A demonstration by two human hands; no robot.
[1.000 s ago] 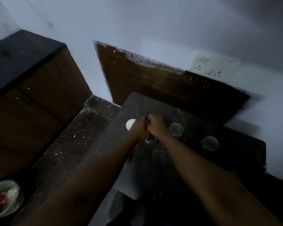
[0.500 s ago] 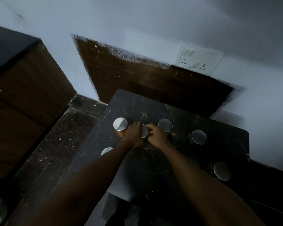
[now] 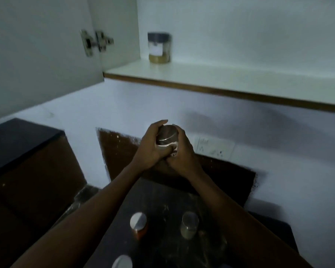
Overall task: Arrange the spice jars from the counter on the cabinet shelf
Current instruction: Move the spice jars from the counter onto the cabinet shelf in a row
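Up in the air above the dark surface (image 3: 162,202), a spice jar (image 3: 166,141) is held between both hands, its long axis tilted with the steel lid leaning toward the camera. Left hand (image 3: 153,147) and right hand (image 3: 182,151) each curl a grip round its body. Far above, one labelled jar (image 3: 159,47) stands upright on the cabinet shelf (image 3: 220,78). Three lidded jars (image 3: 138,225) (image 3: 190,224) (image 3: 122,262) stand near on the surface.

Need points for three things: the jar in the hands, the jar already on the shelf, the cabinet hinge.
held jar (image 3: 165,134), head view, side of its metal lid
shelf jar (image 3: 159,47), head view, middle of its clear body
hinge (image 3: 97,41), head view, its metal arm
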